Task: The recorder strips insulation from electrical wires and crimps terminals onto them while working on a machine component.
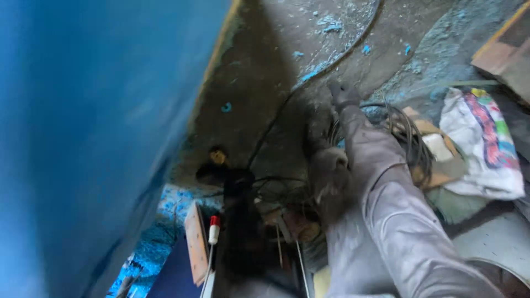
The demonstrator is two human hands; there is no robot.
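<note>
Hands are honestly hard to make out here, everything's motion-blurred. One dusty hand [330, 165] sits near the middle, just beside the tangle of dark wires [406, 135], but I can't tell which hand it is, nor whether it's clenched, loose or gripping anything. No second hand that I can pick out.

What looks like a leg in grey, dust-caked trousers [386, 221] runs from the bottom edge up past the wires, ending in a dark shoe [343, 94]. It covers part of the wire coil, and its lower part is cut off by the frame.

Left of the wires, a big smooth blue wall [94, 127] fills that whole side. A thin black cable [276, 118] snakes across the rough concrete floor [259, 60], which is speckled with blue paint flakes. Right of the wires lies a crumpled white cloth with colourful print [486, 149], and a board [505, 49] is clipped by the corner. Below-left of the wires there's a small wooden piece [195, 243] and a white tool with a red tip [213, 230], with dark, murky clutter between them and the wires.
</note>
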